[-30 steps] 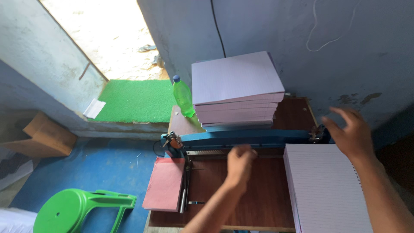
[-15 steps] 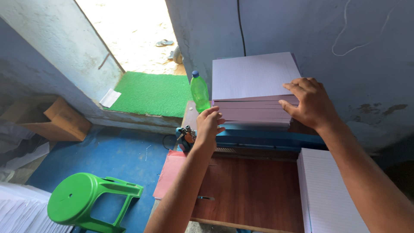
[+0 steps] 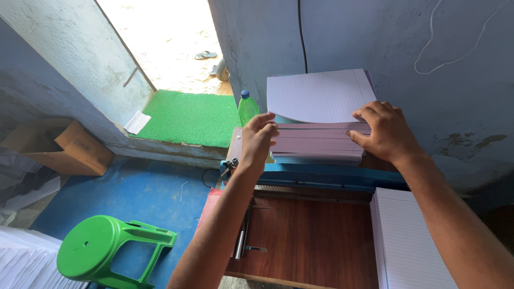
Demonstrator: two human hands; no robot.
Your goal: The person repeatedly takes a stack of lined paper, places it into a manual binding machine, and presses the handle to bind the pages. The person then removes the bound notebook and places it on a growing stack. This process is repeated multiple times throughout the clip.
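Looking down from the head camera, I see a reddish-brown wooden work table [image 3: 316, 235] set against a blue-grey plastered wall [image 3: 428, 64], with a blue metal bar [image 3: 321, 175] running across the table's far part. Beyond it sits the tall stack of ruled white paper sheets [image 3: 320, 115], its top sheets lifted and curved at the near edge. My left hand [image 3: 258, 140] presses its fingers against the stack's left near corner, thumb above, pinching a wad of sheets. My right hand [image 3: 384, 132] lies spread on the stack's right side, fingers curled over the sheet edges and gripping them.

A second pile of ruled white paper [image 3: 412, 246] lies on the table's near right. A green plastic bottle with a blue cap [image 3: 247, 109] stands just left of the tall stack, behind my left hand.

Left of the table the floor is painted blue [image 3: 144, 187]. A round green plastic stool [image 3: 101, 251] stands near left, a brown cardboard box [image 3: 75, 147] further left, and a green mat [image 3: 187, 118] lies at the sunlit doorway.
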